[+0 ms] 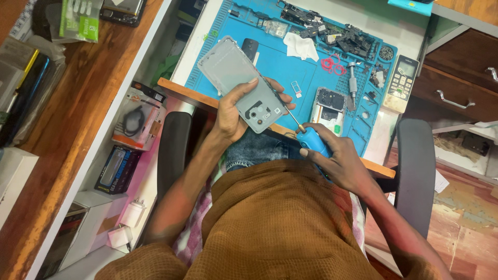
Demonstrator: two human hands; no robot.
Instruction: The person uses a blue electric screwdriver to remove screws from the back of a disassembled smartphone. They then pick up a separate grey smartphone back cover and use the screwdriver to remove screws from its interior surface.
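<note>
Blue repair mat (280, 72) carries loose phone parts (342, 36). Left hand (233, 111) grips a grey phone back cover (241, 83); right hand (337, 161) is closed around a blue screwdriver (311, 140).

grey phone back cover (243, 85) held tilted, blue screwdriver (313, 141)

Single head-worn view, aimed steeply down over the lap; blue repair mat (280, 72) on the bench (197, 96) seen close, slightly tilted.

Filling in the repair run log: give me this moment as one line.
left hand: holds grey phone back cover | right hand: grips blue screwdriver, tip at cover edge | opened phone on blue mat
</note>
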